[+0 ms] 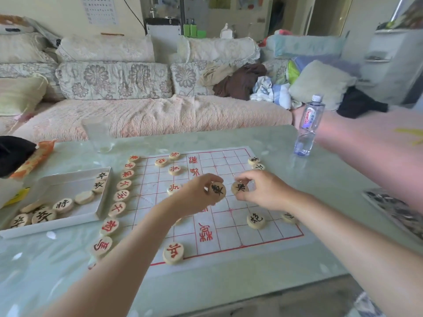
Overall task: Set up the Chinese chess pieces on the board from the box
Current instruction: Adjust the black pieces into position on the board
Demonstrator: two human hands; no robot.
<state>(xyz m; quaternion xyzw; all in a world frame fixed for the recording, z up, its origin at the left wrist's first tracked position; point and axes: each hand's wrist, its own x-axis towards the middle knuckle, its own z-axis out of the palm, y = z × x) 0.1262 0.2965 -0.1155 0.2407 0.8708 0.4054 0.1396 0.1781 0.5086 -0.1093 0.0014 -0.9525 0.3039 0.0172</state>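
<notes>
The left hand (194, 195) pinches one round pale wooden piece (218, 191) with a black mark; the right hand (265, 191) pinches a second piece (239, 187). Both hang over the white red-lined board (251, 236), maybe to read them. More pieces (63, 204) wait in the white cardboard box (61, 186). The shiny green table (229, 289) stands by a flowery sofa (137, 115).

Pale, seemingly wooden pieces (173, 253) (matt) — glossy, glass-like table (229, 284), cloth-like board (251, 234).

Legible marks.
Bottle label (309, 117): "Ganten". Near red piece (172, 252): 兵. Boxed piece (63, 205): 將. Left-hand piece (217, 191), right-hand piece (240, 187): 車.
</notes>
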